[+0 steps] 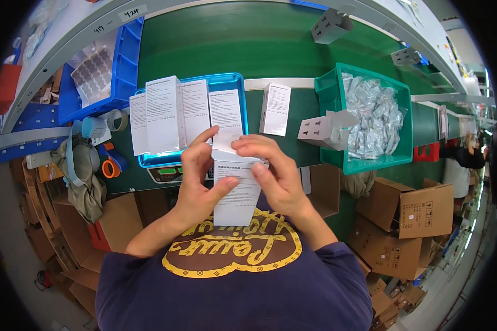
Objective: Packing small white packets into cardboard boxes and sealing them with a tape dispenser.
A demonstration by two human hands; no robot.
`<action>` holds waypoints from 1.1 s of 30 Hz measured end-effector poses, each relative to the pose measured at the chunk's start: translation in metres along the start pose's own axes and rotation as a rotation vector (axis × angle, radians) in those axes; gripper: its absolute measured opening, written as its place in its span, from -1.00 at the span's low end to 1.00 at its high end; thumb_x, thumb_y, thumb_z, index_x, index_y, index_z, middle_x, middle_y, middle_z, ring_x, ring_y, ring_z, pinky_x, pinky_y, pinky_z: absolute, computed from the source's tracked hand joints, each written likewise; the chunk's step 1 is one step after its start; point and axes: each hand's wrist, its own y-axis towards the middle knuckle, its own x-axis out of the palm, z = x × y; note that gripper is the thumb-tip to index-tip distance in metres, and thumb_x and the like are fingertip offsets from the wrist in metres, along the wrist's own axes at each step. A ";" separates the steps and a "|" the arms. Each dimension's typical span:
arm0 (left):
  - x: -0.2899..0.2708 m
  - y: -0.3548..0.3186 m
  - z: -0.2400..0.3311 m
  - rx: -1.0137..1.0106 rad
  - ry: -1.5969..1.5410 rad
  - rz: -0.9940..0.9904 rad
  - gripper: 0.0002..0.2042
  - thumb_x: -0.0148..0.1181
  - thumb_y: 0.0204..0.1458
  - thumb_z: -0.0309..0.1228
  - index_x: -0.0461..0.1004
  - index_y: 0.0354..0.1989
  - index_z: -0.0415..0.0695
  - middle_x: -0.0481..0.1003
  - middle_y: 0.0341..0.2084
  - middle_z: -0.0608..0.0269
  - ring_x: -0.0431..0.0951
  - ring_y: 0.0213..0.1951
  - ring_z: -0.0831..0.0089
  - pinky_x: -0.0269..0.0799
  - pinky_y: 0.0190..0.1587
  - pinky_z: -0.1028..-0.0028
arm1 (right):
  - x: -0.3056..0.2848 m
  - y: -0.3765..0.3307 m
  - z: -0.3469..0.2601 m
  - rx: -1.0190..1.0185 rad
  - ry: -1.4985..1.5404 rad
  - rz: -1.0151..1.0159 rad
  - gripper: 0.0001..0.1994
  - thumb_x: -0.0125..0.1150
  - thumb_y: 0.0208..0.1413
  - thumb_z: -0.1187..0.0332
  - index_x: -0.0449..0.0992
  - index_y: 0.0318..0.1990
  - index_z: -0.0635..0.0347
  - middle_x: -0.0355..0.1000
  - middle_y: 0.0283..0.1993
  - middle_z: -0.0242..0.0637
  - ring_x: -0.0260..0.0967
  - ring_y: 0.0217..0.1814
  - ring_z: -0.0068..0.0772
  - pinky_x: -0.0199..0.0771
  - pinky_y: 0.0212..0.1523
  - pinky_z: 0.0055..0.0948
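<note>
Close to my chest, a white printed carton (pixel 234 193) is held between both hands, its top flap (pixel 229 142) towards the belt. My left hand (pixel 200 176) grips one side, with the thumb across the printed face. Curled over the flap end are the fingers of my right hand (pixel 273 171), its thumb against the box. The carton's inside is hidden. Just beyond my hands, several similar white cartons (pixel 163 116) rest in a blue metal tray (pixel 225 80). A digital scale (pixel 168 172) shows under the tray's near edge.
A lone white carton (pixel 275 109) lies right of the tray. Beside it, an open-flapped carton (pixel 321 131) touches a green bin (pixel 328 83) of bagged parts. Orange-handled scissors (pixel 111 167), tape rolls (pixel 117 119) and a blue bin (pixel 128 63) are left. Cardboard boxes (pixel 425 212) stand lower right.
</note>
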 end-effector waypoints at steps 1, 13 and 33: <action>-0.002 -0.001 0.000 -0.055 -0.031 -0.041 -0.46 0.34 0.03 -0.42 0.16 0.13 -0.09 -0.06 0.36 0.00 0.32 0.23 0.15 0.37 0.19 0.27 | -0.004 0.000 0.000 -0.010 -0.026 -0.043 -0.73 0.01 0.30 0.32 0.42 0.06 0.24 0.39 0.14 -0.12 0.23 0.30 -0.18 0.20 0.28 -0.26; -0.003 -0.004 0.006 -0.171 -0.037 -0.102 -0.44 0.28 0.03 -0.59 0.19 0.20 -0.09 0.05 0.31 0.06 0.31 0.25 0.18 0.34 0.25 0.25 | -0.028 0.001 0.010 -0.048 -0.191 -0.280 -0.65 0.10 0.21 0.34 0.45 0.13 0.20 0.40 0.18 -0.16 0.24 0.29 -0.13 0.24 0.27 -0.20; 0.018 0.396 -0.172 -0.355 0.886 -0.312 0.32 0.58 -0.40 0.07 -0.25 0.44 -0.24 0.01 0.37 -0.22 0.08 0.39 0.04 0.10 0.35 0.24 | -0.138 -0.030 0.066 0.022 -0.385 0.802 -0.60 0.09 0.23 0.41 0.31 0.19 0.35 0.50 -0.05 -0.09 0.49 0.02 -0.27 0.42 0.05 -0.40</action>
